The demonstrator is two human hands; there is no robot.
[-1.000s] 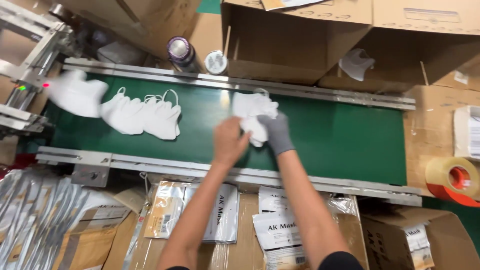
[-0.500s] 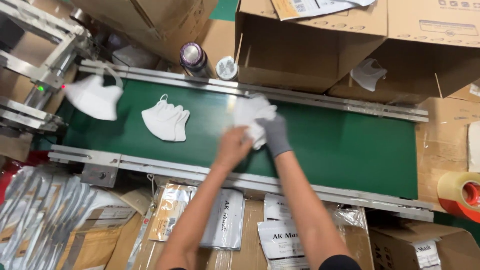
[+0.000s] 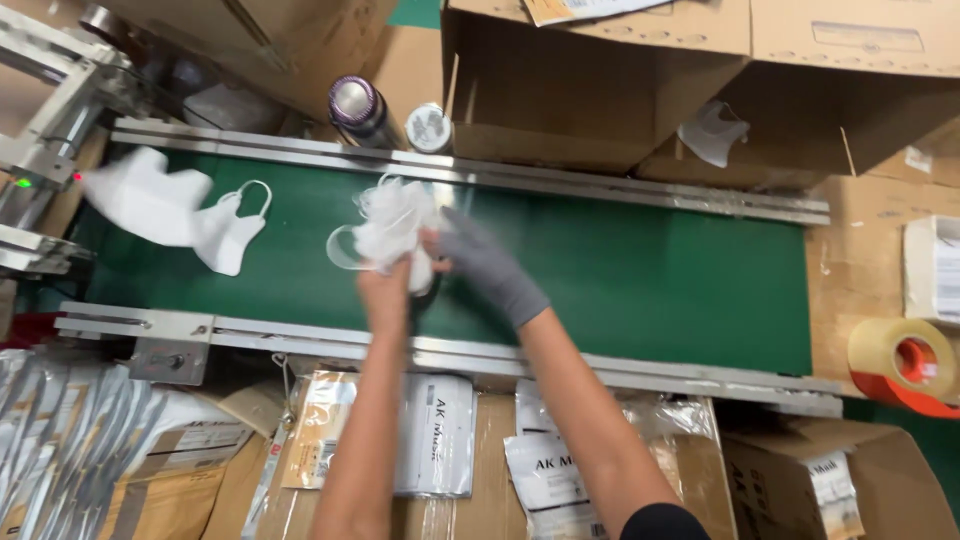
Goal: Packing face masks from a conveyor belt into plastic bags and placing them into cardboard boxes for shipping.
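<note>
Green conveyor belt between metal rails, cardboard boxes behind it. Bare left hand clutches a bunch of white masks mid-belt, fingers hidden under them. Gray-gloved right hand touches the bunch, fingers extended. More masks at left, blurred. Tape roll cut off right.

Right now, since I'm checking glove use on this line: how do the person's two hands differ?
The right hand wears a grey glove; the left hand is bare. The left hand is closed on the bunch of white masks; the right hand's fingers lie more open against the bunch's side. The right hand reaches in at a slant from the right; the left arm comes nearly straight up. Both are over the green belt, on the same bunch.
</note>
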